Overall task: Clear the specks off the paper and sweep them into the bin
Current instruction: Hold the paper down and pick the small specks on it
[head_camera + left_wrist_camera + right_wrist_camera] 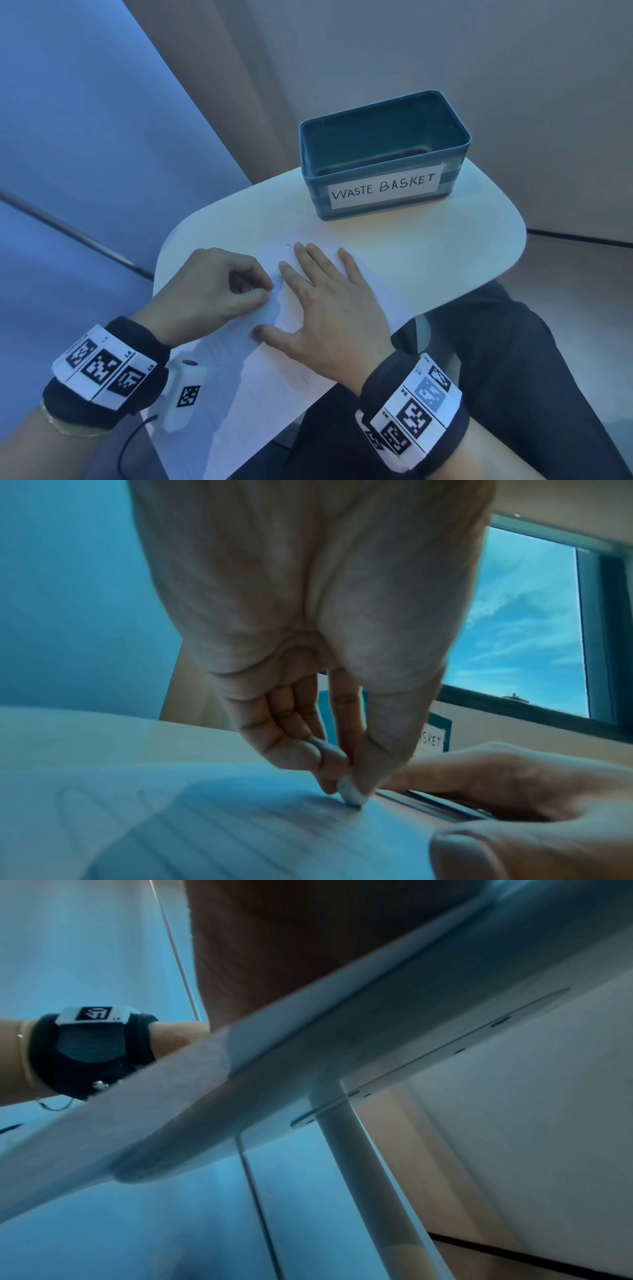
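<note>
My left hand (205,287) pinches a small eraser (349,791) against the paper (260,370); right hand (325,308) spread flat, pinning the sheet. Thin, floppy stuff, so I'd grip its edges. Bin (383,154) at one o'clock.

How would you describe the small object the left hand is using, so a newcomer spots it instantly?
Start at the white rounded table, then the white lined paper sheet lying on its near side. On that sheet, the left hand pinches a small pale rounded eraser against the paper; unlike the flat right hand beside it, these fingers curl.
</note>
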